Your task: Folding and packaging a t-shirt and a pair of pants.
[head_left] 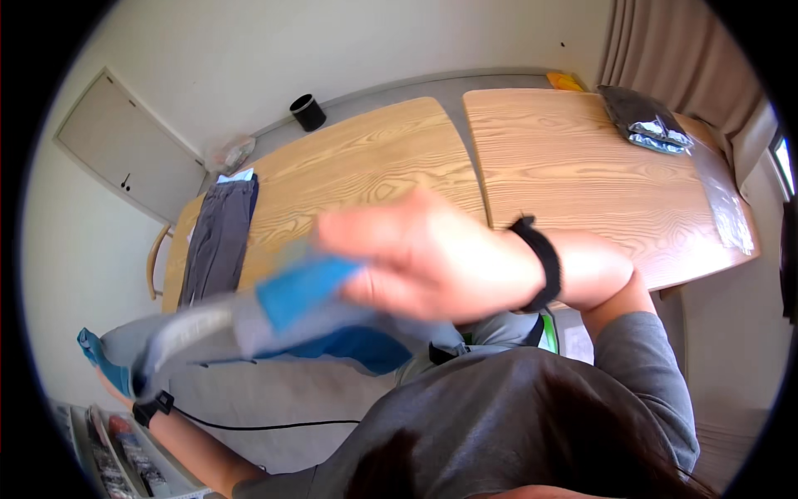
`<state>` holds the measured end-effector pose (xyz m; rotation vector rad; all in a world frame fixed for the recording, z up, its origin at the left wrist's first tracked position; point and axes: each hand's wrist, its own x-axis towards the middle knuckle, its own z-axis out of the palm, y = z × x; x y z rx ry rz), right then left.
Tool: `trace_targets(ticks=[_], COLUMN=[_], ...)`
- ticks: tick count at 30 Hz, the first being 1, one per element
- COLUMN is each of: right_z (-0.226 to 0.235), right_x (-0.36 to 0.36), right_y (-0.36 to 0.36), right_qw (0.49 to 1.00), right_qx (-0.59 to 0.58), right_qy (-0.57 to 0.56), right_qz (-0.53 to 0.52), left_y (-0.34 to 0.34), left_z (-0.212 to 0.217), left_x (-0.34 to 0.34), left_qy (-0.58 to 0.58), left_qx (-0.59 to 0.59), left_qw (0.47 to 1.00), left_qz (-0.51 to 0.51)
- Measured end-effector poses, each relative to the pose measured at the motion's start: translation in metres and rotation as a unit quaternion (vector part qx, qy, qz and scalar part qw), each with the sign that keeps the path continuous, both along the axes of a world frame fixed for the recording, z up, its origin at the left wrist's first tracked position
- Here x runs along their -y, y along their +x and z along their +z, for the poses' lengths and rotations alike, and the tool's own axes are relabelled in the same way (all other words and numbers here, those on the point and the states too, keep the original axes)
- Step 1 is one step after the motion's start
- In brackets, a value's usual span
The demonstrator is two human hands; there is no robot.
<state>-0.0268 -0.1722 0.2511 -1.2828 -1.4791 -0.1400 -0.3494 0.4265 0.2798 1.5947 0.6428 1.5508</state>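
A grey and blue garment (316, 343) stretches across the space in front of me, blurred by motion. My right hand (432, 262) is raised close to the camera, its thumb and fingers closed on a blue edge of the cloth. At the far left, my left hand (112, 384) holds up the other end. Blue fabric covers most of that hand, so its fingers hardly show. On the table beyond, folded dark grey trousers (223, 229) lie near the left edge.
Two light wooden tables (540, 150) stand side by side with a narrow gap. A dark packaged garment (640, 116) and clear plastic film (723, 204) lie on the right one. A black bin (308, 112) stands behind. Lower left, a rack (125, 453) holds several packages. A black cable (266, 427) runs from my left wrist.
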Motion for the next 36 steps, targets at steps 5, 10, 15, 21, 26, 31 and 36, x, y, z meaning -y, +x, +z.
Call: trace_targets(ticks=[5,10,15,21,26,31,36], right_z=[0.014,-0.015,-0.108,-0.200,-0.199,-0.200,-0.208], right_x=[0.053,0.062,0.102,0.154,0.173,0.160,0.152], right_y=[-0.026,0.048,0.135,0.168,0.168,0.156,0.154], right_qw=[0.978,0.899,0.797,0.713,0.711,0.728,0.754], right_qx=[-0.104,-0.367,-0.498,-0.483,-0.496,-0.475,-0.437], right_qy=[-0.175,-0.137,-0.091,-0.267,-0.312,-0.303,-0.282], right_qz=[0.049,-0.197,-0.330,-0.433,-0.389,-0.390,-0.402], left_y=[0.152,0.338,0.425,0.400,0.326,0.297,0.333], left_z=[-0.022,-0.024,-0.089,-0.154,-0.201,-0.211,-0.214], left_x=[0.003,0.081,0.193,0.225,0.221,0.255,0.240], left_qy=[-0.018,-0.136,-0.001,0.075,0.239,0.210,0.217], left_qx=[-0.048,0.125,-0.322,-0.535,-0.563,-0.744,-0.786], left_qw=[0.990,0.948,0.875,0.696,0.673,0.549,0.518], left_qz=[-0.134,-0.260,-0.361,-0.473,-0.417,-0.319,-0.260])
